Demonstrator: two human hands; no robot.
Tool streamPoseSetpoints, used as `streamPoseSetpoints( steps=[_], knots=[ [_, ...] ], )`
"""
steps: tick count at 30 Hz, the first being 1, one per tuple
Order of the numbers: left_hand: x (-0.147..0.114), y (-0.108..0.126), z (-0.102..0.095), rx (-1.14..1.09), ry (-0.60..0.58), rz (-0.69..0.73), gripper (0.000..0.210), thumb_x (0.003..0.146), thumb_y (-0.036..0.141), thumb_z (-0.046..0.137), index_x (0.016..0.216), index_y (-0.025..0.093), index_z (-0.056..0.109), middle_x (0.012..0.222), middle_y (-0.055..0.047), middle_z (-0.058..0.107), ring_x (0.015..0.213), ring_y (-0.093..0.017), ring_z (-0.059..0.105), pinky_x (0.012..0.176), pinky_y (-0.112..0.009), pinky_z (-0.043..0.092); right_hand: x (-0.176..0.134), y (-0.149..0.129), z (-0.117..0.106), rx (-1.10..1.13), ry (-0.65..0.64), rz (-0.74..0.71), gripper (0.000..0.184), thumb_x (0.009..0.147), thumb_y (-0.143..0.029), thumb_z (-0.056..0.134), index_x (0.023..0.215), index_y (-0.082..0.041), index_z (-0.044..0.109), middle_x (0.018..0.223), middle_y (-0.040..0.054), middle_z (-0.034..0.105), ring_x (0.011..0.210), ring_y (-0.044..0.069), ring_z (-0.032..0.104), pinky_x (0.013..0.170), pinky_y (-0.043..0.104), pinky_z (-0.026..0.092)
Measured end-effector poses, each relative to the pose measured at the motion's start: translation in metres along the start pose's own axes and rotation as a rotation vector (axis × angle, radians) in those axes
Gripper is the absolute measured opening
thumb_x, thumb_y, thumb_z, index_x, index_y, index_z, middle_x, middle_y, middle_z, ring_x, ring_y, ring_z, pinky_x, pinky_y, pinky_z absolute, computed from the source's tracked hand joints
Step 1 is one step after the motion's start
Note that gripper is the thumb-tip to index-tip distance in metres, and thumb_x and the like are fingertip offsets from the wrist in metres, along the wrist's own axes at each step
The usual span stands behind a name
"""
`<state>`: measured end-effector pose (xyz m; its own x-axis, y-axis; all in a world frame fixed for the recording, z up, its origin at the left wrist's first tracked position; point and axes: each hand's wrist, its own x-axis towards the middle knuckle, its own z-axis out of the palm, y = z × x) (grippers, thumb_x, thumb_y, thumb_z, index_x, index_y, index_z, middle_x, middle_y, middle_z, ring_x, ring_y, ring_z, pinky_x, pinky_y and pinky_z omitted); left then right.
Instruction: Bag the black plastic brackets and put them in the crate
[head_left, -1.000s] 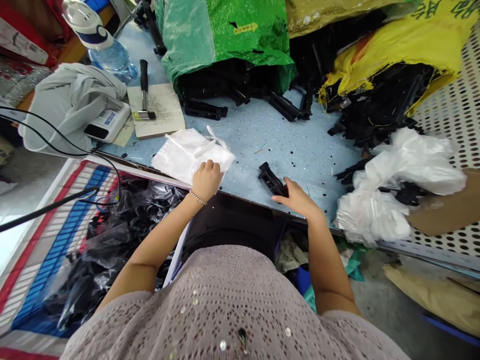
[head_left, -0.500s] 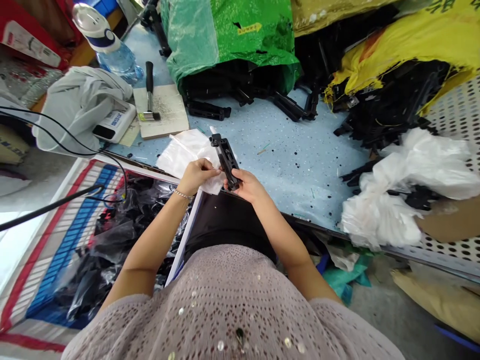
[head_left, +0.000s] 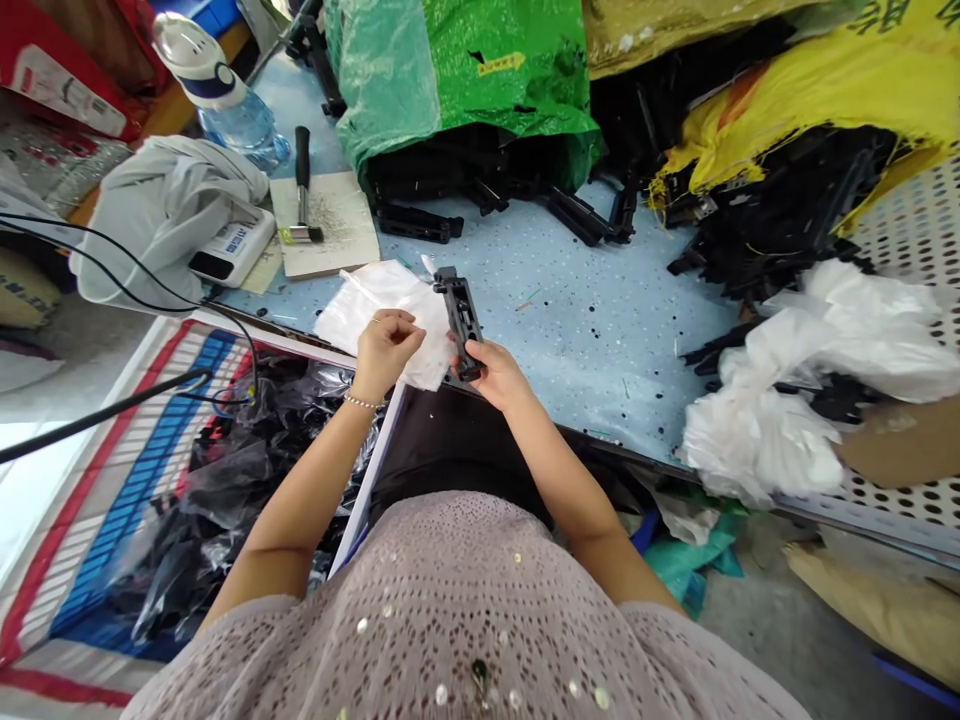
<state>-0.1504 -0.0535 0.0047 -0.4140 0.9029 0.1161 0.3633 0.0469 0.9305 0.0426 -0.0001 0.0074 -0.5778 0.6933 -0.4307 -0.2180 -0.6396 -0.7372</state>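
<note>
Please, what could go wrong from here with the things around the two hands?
The right hand holds the black part only near its lower end, so it might tip or slip. The thin white plastic under the left hand reaches the edge of the table; a careless pull could drag it off.

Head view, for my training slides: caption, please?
Right grip holding a black slotted part, left grip at white plastic bags.

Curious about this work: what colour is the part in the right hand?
The part is black, clearest in the head view.
</note>
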Motion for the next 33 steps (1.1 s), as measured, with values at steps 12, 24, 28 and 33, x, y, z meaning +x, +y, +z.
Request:
streamPoseSetpoints(
  steps=[12, 24, 28, 33],
  knots=[
    [-0.002, -0.008, -0.005, 0.333, -0.215, 0.282, 0.057, 0.088, 0.008, 0.047, 0.144, 0.015, 0.059, 0.147, -0.015, 0.059, 0.136, -0.026, 0.059, 0.115, -0.043, 0.051, -0.056, -0.002, -0.023, -0.468, -0.062, 0.015, 0.045, 0.082, -0.049, 0.078, 0.118, -0.022, 0.071, 0.091, 0.0019, 0.069, 0.075, 0.015, 0.064, 0.055, 0.023, 0.053],
    [-0.052, 0.0, 0.005, 0.298, -0.299, 0.634, 0.07, 0.101, 0.008, 0.037, 0.167, 0.027, 0.022, 0.165, -0.015, 0.041, 0.151, -0.026, 0.045, 0.122, -0.044, 0.046, -0.045, 0.007, -0.004, 0.323, -0.17, 0.196, 0.031, 0.082, -0.037, 0.064, 0.109, -0.024, 0.061, 0.098, 0.0039, 0.072, 0.079, 0.017, 0.062, 0.069, 0.032, 0.055],
    [-0.053, -0.005, 0.007, 0.288, -0.205, 0.661, 0.072, 0.102, 0.008, 0.041, 0.168, 0.026, 0.019, 0.167, -0.016, 0.038, 0.153, -0.028, 0.042, 0.122, -0.044, 0.046, -0.049, 0.008, -0.009, 0.287, -0.189, 0.135, 0.04, 0.086, -0.058, 0.055, 0.101, -0.021, 0.062, 0.1, 0.0076, 0.069, 0.072, 0.015, 0.054, 0.062, 0.03, 0.054],
    [-0.067, 0.012, 0.013, 0.3, -0.396, 0.75, 0.081, 0.098, 0.003, 0.039, 0.168, 0.033, 0.01, 0.167, -0.012, 0.039, 0.149, -0.026, 0.048, 0.118, -0.044, 0.052, -0.049, 0.011, 0.002, -0.089, 0.048, -0.028, 0.048, 0.087, -0.051, 0.064, 0.13, -0.032, 0.056, 0.116, 0.0032, 0.069, 0.095, 0.021, 0.065, 0.078, 0.037, 0.061]
  ],
)
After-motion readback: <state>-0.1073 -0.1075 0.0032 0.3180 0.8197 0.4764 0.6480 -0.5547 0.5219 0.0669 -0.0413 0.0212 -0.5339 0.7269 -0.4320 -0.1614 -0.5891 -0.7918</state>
